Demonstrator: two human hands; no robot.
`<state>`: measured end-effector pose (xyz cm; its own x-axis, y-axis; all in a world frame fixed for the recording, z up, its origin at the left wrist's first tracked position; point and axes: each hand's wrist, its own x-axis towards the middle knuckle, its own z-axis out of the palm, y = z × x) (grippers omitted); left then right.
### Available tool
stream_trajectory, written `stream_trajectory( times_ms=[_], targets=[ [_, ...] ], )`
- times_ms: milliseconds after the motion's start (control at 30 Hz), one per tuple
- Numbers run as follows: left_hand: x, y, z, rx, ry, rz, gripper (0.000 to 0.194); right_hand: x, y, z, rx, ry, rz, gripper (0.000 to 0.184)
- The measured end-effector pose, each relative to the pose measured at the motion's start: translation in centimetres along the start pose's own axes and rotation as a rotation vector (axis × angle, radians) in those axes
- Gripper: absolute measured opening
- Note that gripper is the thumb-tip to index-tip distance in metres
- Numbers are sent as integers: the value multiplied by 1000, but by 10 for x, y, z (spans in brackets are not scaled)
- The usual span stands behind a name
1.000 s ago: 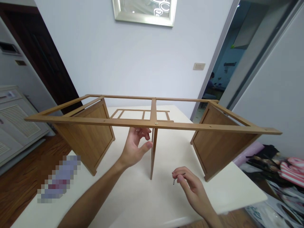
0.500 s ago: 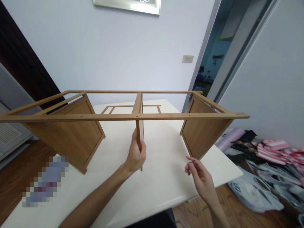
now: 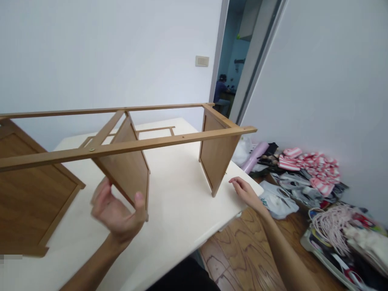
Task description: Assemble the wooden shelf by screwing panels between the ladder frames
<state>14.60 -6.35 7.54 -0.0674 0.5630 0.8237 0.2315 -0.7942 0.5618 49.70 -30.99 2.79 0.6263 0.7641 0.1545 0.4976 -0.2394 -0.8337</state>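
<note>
A brown wooden frame [image 3: 157,142] with long rails on top stands on three panels. My left hand [image 3: 119,214] is beside the near edge of the middle panel [image 3: 130,165], thumb and fingers spread apart on either side of it; the panel is not gripped. My right hand [image 3: 246,194] hovers over the table's right edge, outside the right panel [image 3: 220,149], with fingers stretched toward it. A small brass-coloured piece [image 3: 226,173] shows at that panel's outer edge, close to my fingertips. At the left is another panel [image 3: 33,194], partly cut off.
The frame is on a white table [image 3: 182,202]; a thin wooden frame piece [image 3: 156,129] lies behind. On the floor at right are a plastic bag [image 3: 277,202], striped cloth [image 3: 315,165] and a bin [image 3: 315,254] of cords. A person [image 3: 222,95] sits beyond the doorway.
The view has turned right, so the frame appears further left. My left hand has loosened from the middle panel and spread. My right hand has moved outward past the right panel.
</note>
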Motion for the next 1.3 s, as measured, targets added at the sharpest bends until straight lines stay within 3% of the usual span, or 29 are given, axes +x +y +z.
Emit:
stream_trajectory(
  times_ms=[67,100,133,167,200,267,333,400,467,600,900,1100,1300],
  targets=[
    [-8,10,-2,89,251,285,70,5,9,4,-18,-24,-2,34],
    [-13,18,-2,91,310,410,67,7,12,7,-24,-34,-3,33],
    [-18,29,-1,48,284,496,62,7,14,9,-28,-42,-4,33],
    [-24,41,2,-41,179,551,57,8,16,11,-33,-48,-6,33],
    [-30,55,8,-142,-22,543,55,8,18,13,-41,-50,-7,33],
    [-44,83,28,-314,-451,471,44,9,20,15,-64,-41,-11,32],
    [-60,107,57,-381,-759,345,35,12,21,15,-101,-22,-15,31],
    [-77,123,90,-363,-988,242,23,16,21,14,-146,-10,-16,31],
    [-93,130,121,-296,-1096,212,21,22,22,12,-191,-18,-20,31],
    [-116,134,156,-212,-1138,225,28,40,25,9,-275,-66,-41,36],
    [-122,125,177,-209,-1124,160,22,72,29,10,-287,-184,-49,34],
    [-121,122,180,-295,-1096,-29,26,43,9,1,-65,-165,-106,32],
    [-104,129,159,-442,-1023,-156,25,-6,-42,-16,121,-219,-206,33]
  ],
)
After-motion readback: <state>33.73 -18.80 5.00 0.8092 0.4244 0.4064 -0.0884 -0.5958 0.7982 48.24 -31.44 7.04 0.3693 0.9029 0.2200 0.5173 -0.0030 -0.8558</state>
